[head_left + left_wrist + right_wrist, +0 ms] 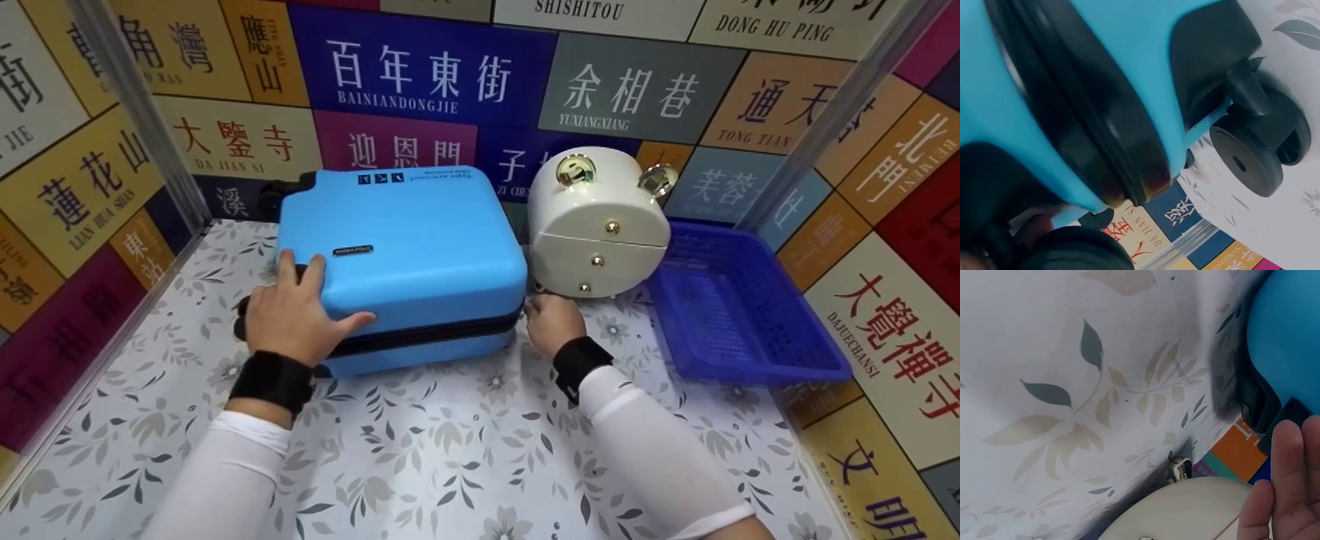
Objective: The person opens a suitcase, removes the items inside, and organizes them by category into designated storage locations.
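A light blue hard-shell suitcase (405,255) lies on its side, its black zipper band facing the front. My left hand (292,311) rests on its left front corner, fingers spread over the top and thumb along the front. In the left wrist view, the black caster wheels (1247,163) show, with a bit of finger behind the lower one. My right hand (553,324) is at the suitcase's right end, fingertips right at its side. The right wrist view shows its fingers (1286,461) mostly straight, beside a black part (1286,422) on the blue shell.
A cream, round-fronted drawer box (600,225) with gold ears and knobs stands right behind my right hand. Farther right sits a blue plastic basket (757,367). Clear-edged walls with printed signs enclose the back and sides of the floral-patterned table (442,465).
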### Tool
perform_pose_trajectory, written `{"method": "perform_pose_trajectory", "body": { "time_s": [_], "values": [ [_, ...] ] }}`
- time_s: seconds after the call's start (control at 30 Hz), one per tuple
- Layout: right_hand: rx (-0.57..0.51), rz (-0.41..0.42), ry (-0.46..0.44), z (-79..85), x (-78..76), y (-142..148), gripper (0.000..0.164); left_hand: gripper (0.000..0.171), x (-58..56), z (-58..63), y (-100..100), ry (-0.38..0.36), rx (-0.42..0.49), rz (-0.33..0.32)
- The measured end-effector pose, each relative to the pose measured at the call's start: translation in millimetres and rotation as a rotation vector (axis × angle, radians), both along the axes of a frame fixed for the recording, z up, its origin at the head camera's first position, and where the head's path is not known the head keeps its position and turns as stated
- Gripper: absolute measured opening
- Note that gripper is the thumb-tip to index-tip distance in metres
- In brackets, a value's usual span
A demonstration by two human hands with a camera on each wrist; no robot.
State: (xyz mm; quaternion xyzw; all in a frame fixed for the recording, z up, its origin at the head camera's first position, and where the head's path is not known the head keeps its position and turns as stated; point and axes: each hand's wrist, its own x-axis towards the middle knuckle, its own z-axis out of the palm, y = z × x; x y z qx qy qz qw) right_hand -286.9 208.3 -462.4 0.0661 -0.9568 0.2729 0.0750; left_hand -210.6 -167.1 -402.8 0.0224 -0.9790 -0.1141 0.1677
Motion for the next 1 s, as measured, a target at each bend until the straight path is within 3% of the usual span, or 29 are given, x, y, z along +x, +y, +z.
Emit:
{"method": "perform_pose_trajectory", "body": {
  "time_s": [0.43,1.0],
  "values": [
    [-0.047,-0.005,-0.023,2.9,5.9,-9,0.027,0.123,7.8,-1.7,30,-0.047,-0.006,0.109],
    [-0.043,0.005,-0.039,2.9,5.5,-19,0.029,0.118,14.8,1.7,56,-0.048,-0.051,0.151]
  ]
}}
